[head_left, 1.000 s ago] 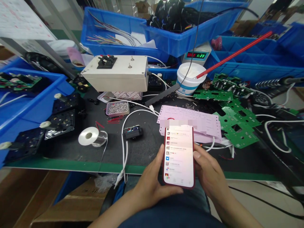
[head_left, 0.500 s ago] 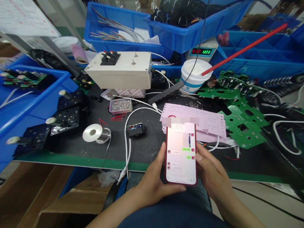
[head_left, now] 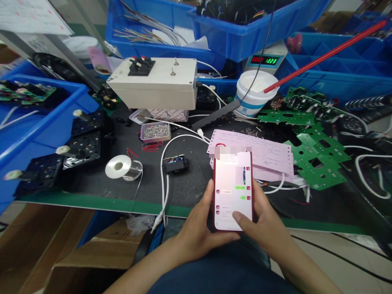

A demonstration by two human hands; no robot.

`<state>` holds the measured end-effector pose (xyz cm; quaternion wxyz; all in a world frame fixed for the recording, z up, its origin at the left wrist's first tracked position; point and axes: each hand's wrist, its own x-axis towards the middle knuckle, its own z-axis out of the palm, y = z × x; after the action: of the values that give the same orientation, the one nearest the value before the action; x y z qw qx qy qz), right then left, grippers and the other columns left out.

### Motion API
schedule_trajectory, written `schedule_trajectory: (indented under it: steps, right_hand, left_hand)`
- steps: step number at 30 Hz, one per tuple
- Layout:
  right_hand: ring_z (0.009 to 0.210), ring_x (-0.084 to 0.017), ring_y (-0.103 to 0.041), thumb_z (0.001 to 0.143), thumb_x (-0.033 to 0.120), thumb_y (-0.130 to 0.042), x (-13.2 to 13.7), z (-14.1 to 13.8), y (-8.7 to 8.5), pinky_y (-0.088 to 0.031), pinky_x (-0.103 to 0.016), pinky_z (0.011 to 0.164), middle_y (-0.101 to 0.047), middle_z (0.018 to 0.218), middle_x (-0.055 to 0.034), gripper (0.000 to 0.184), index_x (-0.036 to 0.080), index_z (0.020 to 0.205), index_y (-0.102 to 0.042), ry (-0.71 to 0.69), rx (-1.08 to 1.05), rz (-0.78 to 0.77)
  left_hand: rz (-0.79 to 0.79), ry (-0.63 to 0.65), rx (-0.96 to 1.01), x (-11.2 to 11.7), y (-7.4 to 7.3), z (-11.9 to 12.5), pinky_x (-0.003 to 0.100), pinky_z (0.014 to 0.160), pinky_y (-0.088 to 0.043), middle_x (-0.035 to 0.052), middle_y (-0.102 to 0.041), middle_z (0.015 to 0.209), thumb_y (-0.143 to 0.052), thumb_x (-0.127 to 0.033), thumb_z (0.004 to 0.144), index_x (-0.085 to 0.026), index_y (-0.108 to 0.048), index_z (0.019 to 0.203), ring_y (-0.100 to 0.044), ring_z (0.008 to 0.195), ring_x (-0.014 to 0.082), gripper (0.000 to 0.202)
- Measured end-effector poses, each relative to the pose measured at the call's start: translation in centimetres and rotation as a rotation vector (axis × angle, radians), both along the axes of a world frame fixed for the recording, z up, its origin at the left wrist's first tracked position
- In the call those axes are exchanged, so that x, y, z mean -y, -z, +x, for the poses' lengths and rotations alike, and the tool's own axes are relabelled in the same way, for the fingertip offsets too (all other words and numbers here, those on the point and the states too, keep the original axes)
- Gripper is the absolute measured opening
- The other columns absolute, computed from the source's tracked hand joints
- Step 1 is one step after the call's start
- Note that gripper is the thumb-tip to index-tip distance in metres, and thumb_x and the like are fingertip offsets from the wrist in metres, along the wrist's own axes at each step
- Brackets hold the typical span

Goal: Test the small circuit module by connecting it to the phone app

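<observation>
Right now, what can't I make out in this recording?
Head view:
Phone text: too small and blurred.
Pink papers' near part: covered by the phone.
Left hand and right hand, fingers beneath the phone: hidden by it.
White sheet: cut off at left.

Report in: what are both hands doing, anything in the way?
Left hand holding phone. Right hand at its right edge, thumb over the lit screen. Pink sheets just beyond; nothing blocking either hand.
</observation>
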<state>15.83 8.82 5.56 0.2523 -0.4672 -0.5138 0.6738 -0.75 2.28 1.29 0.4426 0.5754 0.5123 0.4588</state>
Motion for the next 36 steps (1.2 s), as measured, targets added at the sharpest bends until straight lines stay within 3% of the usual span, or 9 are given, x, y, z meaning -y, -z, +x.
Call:
schedule_trajectory:
  steps: [5, 10, 14, 22, 27, 31, 36]
  right_hand:
    - [0.127, -0.025, -0.047, 0.085, 0.036, -0.057, 0.2, 0.4, 0.6, -0.043, -0.045, 0.103, -0.042, 0.145, -0.0066, 0.078, 0.032, 0.148, -0.010, 0.044, -0.213, -0.080]
    - [0.116, -0.026, -0.057, 0.085, 0.037, -0.057, 0.3, 0.6, 1.3, -0.051, -0.043, 0.093, -0.049, 0.139, -0.0079, 0.074, 0.031, 0.147, -0.016, 0.110, -0.205, -0.100]
    - [0.125, -0.024, -0.050, 0.087, 0.036, -0.055, 0.2, 0.5, 1.2, -0.044, -0.040, 0.102, -0.048, 0.140, -0.0049, 0.058, 0.030, 0.141, -0.034, 0.117, -0.198, -0.057]
    - [0.136, -0.022, -0.034, 0.089, 0.037, -0.054, 0.6, 0.7, 0.6, -0.037, -0.039, 0.110, -0.044, 0.143, 0.0011, 0.051, 0.034, 0.138, -0.040, 0.171, -0.187, -0.021]
    - [0.135, -0.024, -0.037, 0.090, 0.042, -0.049, 0.9, 1.5, 1.1, -0.024, -0.046, 0.116, -0.045, 0.142, -0.0002, 0.046, 0.031, 0.135, -0.046, 0.205, -0.081, 0.031]
    - [0.135, -0.025, -0.036, 0.090, 0.045, -0.047, 0.9, 1.7, 1.4, -0.029, -0.049, 0.113, -0.052, 0.137, -0.0036, 0.052, 0.027, 0.138, -0.042, 0.207, -0.030, 0.066]
    - [0.133, -0.025, -0.040, 0.091, 0.044, -0.046, 0.8, 1.8, 1.3, -0.029, -0.047, 0.113, -0.051, 0.137, -0.0034, 0.051, 0.027, 0.139, -0.039, 0.188, -0.038, 0.087]
  left_hand:
    - [0.029, -0.017, -0.013, 0.1, 0.0, 0.1, 0.053, 0.105, -0.038, 0.0138, -0.031, 0.147, -0.074, -0.045, 0.077, -0.030, 0.000, 0.147, -0.035, 0.131, 0.0351, 0.103]
    - [0.004, -0.007, -0.024, 0.2, 0.2, 0.0, 0.053, 0.106, -0.037, 0.0139, -0.029, 0.147, -0.074, -0.046, 0.077, -0.030, 0.001, 0.147, -0.033, 0.132, 0.0349, 0.104]
    - [0.029, 0.012, -0.019, -0.1, 0.0, -0.2, 0.050, 0.104, -0.041, 0.0116, -0.031, 0.147, -0.075, -0.044, 0.077, -0.033, 0.000, 0.147, -0.035, 0.131, 0.0340, 0.103]
    - [0.082, 0.039, 0.005, -0.2, -0.7, -0.3, 0.046, 0.104, -0.042, 0.0091, -0.034, 0.146, -0.075, -0.043, 0.078, -0.034, -0.002, 0.147, -0.036, 0.131, 0.0320, 0.101]
    - [0.072, 0.031, 0.020, 0.1, -1.2, -0.3, 0.047, 0.109, -0.036, 0.0070, -0.030, 0.148, -0.075, -0.043, 0.077, -0.036, -0.002, 0.146, -0.032, 0.133, 0.0314, 0.101]
    - [0.093, 0.051, 0.032, -0.2, -1.6, -0.3, 0.045, 0.107, -0.039, 0.0092, -0.031, 0.147, -0.075, -0.044, 0.077, -0.033, -0.004, 0.147, -0.035, 0.131, 0.0322, 0.100]
    - [0.080, 0.060, 0.040, -0.3, -1.6, -0.3, 0.043, 0.108, -0.037, 0.0038, -0.030, 0.148, -0.075, -0.046, 0.076, -0.038, -0.003, 0.146, -0.034, 0.132, 0.0287, 0.101]
